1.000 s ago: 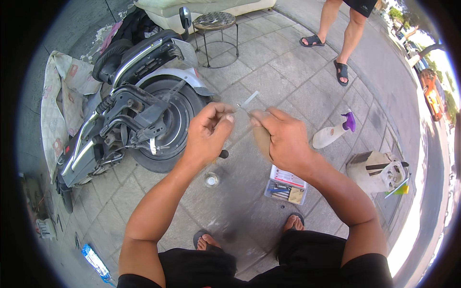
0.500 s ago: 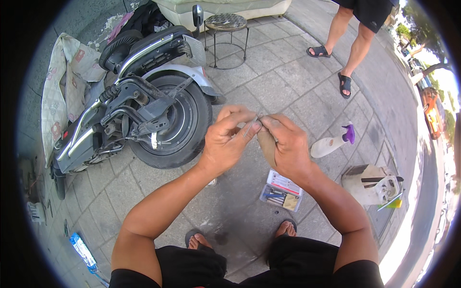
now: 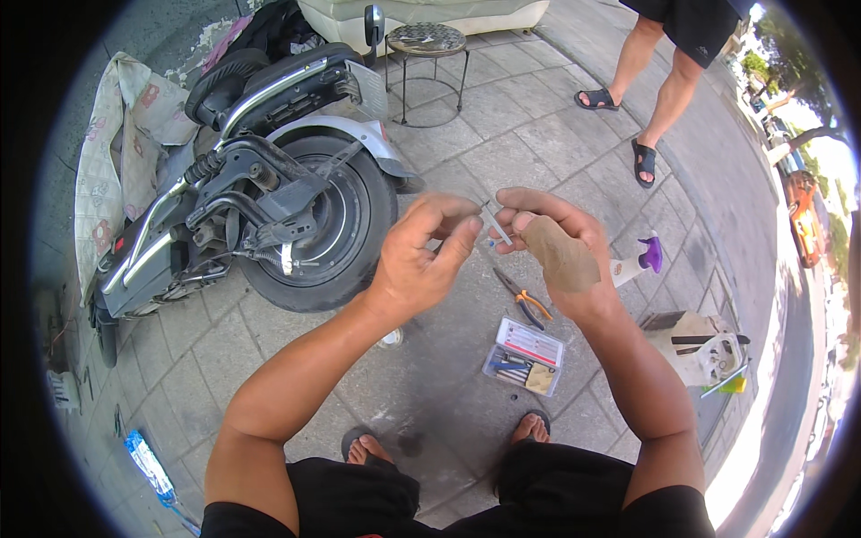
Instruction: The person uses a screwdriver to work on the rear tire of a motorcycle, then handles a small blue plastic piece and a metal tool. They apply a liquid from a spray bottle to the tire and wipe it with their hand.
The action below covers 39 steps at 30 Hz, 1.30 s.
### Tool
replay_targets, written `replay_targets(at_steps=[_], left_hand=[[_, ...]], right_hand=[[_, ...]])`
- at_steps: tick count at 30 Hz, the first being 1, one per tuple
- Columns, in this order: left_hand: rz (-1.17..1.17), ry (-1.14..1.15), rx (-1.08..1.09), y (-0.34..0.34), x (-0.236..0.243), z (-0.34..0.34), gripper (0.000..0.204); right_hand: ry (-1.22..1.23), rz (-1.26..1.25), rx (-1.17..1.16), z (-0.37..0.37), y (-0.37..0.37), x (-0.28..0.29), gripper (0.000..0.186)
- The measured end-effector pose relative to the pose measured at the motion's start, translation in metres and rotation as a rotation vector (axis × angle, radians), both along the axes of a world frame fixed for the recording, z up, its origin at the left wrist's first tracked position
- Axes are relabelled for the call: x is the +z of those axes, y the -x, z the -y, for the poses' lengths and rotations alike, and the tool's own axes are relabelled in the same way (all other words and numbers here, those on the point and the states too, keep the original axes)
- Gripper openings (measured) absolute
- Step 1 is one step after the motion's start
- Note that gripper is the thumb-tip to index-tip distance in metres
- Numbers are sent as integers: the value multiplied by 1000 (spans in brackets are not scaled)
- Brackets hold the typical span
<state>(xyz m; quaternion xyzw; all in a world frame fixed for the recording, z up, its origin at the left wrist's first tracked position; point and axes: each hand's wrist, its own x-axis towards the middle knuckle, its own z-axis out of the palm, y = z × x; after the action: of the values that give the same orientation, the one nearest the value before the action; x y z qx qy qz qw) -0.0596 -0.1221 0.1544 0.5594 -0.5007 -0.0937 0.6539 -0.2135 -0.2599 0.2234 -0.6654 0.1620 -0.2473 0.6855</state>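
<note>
Both my hands are raised in front of me with their fingertips nearly meeting. A thin pale rod (image 3: pixel 500 226) slants between them, its upper end by the left fingertips. My left hand (image 3: pixel 421 251) has thumb and index finger pinched; what they grip is too small to make out. My right hand (image 3: pixel 574 229) is closed on the rod and on a flat tan piece (image 3: pixel 563 257) lying over its thumb side. Below the hands, pliers (image 3: pixel 523 298) with orange-and-black handles lie on the paving. Near them is an opened clear case (image 3: pixel 504 351) with small tools and a tan block.
At left, a two-wheeler (image 3: pixel 269 193) lies on its side. A round stool (image 3: pixel 424 40) stands behind. On the right are a white spray bottle (image 3: pixel 650 255) with purple trigger and a pale container (image 3: pixel 677 345). Another person in sandals (image 3: pixel 644 161) stands far right. A small round tub (image 3: pixel 391 339) sits below.
My right hand has turned and moved slightly right, bringing the tan piece up over its thumb side. The pale rod now slants toward the right hand. The pliers have come into view.
</note>
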Motion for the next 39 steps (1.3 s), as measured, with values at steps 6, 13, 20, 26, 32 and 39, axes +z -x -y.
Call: replay_targets(at_steps=[6, 13, 20, 26, 32, 39], left_hand=[[45, 15, 2, 5, 4, -1, 15], [-196, 75, -106, 13, 10, -3, 31], [5, -73, -16, 12, 12, -4, 48], [-333, -9, -98, 31, 19, -1, 45], [-264, -66, -86, 27, 13, -4, 46], [-210, -128, -119, 14, 16, -3, 42]], right_hand=[[-40, -96, -21, -3, -8, -6, 25], [7, -195, -50, -9, -13, 6, 18], [103, -181, -12, -5, -12, 4, 17], [11, -151, -48, -10, -17, -9, 12], [-17, -156, -20, -10, -15, -13, 14], [-14, -229, 6, 4, -14, 0, 18]])
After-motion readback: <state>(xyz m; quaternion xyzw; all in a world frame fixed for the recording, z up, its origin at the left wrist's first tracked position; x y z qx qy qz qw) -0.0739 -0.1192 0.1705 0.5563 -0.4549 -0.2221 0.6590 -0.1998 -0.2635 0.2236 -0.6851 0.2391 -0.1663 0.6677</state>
